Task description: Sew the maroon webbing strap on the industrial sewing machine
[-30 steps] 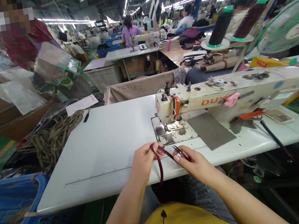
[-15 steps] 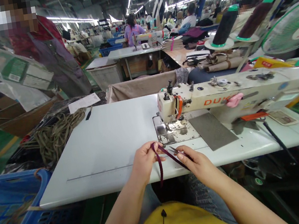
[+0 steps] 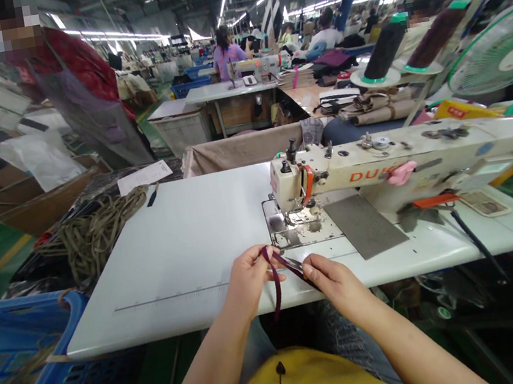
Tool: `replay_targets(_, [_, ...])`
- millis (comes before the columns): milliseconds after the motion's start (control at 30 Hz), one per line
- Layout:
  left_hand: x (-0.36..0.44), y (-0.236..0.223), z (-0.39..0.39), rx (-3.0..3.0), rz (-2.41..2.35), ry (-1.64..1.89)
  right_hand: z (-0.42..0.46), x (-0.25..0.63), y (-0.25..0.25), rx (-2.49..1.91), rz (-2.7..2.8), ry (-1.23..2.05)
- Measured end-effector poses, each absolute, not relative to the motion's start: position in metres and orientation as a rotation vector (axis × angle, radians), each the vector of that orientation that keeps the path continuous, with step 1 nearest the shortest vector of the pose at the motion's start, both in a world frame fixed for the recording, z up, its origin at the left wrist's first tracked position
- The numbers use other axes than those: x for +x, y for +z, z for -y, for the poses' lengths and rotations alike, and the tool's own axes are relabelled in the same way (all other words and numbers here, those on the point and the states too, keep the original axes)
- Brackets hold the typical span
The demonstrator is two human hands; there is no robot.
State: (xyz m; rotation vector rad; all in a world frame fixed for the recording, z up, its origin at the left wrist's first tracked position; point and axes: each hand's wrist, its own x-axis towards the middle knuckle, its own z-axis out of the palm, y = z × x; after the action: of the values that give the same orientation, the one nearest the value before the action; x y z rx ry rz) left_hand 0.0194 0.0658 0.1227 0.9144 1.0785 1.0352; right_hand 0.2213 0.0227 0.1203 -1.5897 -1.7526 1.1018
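Note:
My left hand pinches a narrow dark maroon strap at the front edge of the white sewing table; the strap loops over my fingers and hangs down off the edge. My right hand is closed on small metal thread snips, whose tips touch the strap close to my left fingers. Both hands sit just in front of the needle plate of the cream sewing machine.
A pile of olive webbing lies at the table's left. A blue plastic crate stands at lower left. A person in a red top stands at the left with packages. A fan and thread cones are at right.
My right hand has moved left, bringing the snips up to the strap beside my left fingers. The person at the left has shifted the packages they carry.

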Motion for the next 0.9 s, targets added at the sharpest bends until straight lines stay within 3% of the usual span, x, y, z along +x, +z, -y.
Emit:
replay_targets(533, [0.022, 0.126, -0.062, 0.791, -1.042, 1.024, -0.015, 0.217, 0.116, -1.476, 2.106, 0.231])
replay_targets(733, [0.022, 0.129, -0.062, 0.768, -1.051, 1.003, -0.015, 0.219, 0.112, -1.518, 2.005, 0.164])
replay_targets(900, [0.021, 0.127, -0.061, 0.79, -1.044, 1.008, -0.017, 0.225, 0.118, -1.597, 1.857, 0.419])
